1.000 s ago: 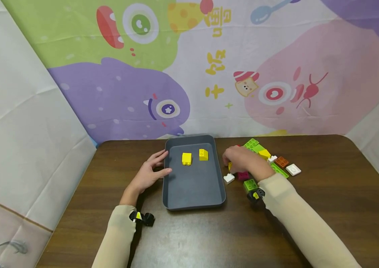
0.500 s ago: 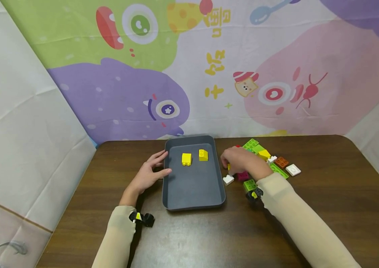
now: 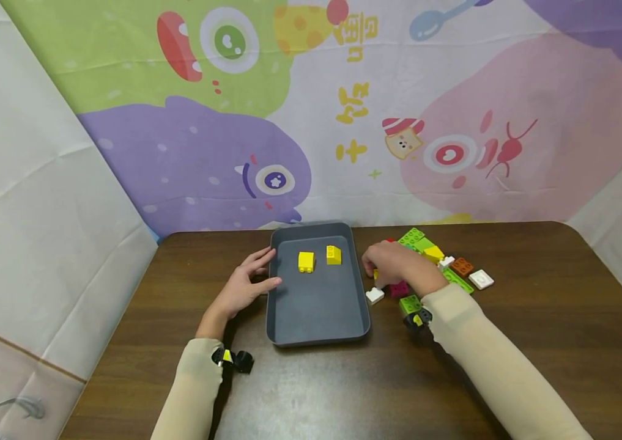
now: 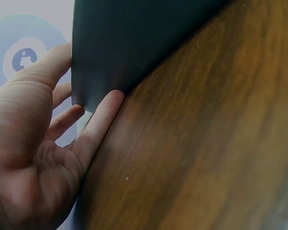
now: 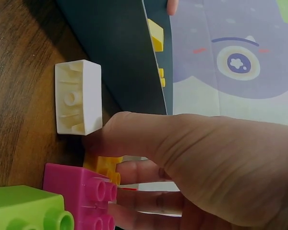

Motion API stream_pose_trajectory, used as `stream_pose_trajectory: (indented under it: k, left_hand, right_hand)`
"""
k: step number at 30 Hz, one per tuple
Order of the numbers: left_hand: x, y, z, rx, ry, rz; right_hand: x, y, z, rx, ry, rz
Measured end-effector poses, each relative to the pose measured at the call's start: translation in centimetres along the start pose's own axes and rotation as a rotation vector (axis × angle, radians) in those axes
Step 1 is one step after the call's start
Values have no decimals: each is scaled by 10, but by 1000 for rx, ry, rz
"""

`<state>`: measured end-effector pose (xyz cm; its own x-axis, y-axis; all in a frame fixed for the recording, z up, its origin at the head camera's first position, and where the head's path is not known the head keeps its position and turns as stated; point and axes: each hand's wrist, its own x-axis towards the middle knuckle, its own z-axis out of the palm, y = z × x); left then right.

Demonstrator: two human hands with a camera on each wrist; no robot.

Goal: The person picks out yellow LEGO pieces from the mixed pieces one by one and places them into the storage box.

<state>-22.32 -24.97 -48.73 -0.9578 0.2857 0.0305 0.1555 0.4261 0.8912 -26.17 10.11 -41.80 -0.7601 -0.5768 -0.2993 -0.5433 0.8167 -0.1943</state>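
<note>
My left hand [image 3: 241,287] is spread along the left side of a dark grey tray [image 3: 318,318], its thumb over the rim and its fingers against the outer wall. Two yellow building bricks, one blocky [image 3: 306,261] and one sloped [image 3: 334,255], lie in the tray. To the right of it, my right hand [image 3: 399,263] reaches down among loose bricks. Thumb and index finger pinch a yellow-orange brick [image 5: 103,165], mostly hidden by the hand. A white brick [image 5: 79,98] lies on its side beside the thumb, and a magenta brick [image 5: 77,196] stands close to the fingers.
Under and behind the right hand are a green brick [image 3: 411,304], long green pieces [image 3: 458,280], a yellow brick [image 3: 433,253], a brown brick [image 3: 462,266] and a white square piece [image 3: 481,278]. A printed cloth [image 3: 344,183] hangs behind the wooden table [image 3: 299,397].
My right hand has shifted slightly left and nearer, and the white brick by its thumb has moved a little with it. The left hand and tray stay in place.
</note>
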Motion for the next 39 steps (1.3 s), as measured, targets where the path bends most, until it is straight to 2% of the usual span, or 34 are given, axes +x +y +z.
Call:
stream_pose_trajectory:
  k: [19,39]
  left_hand:
    - [-2,2,0,32,7,7]
    - [-1,3,0,-16,-3,-4]
  right_hand:
    - [-3,0,-7,13,40,0]
    - [-4,4,-11,9,32,-1]
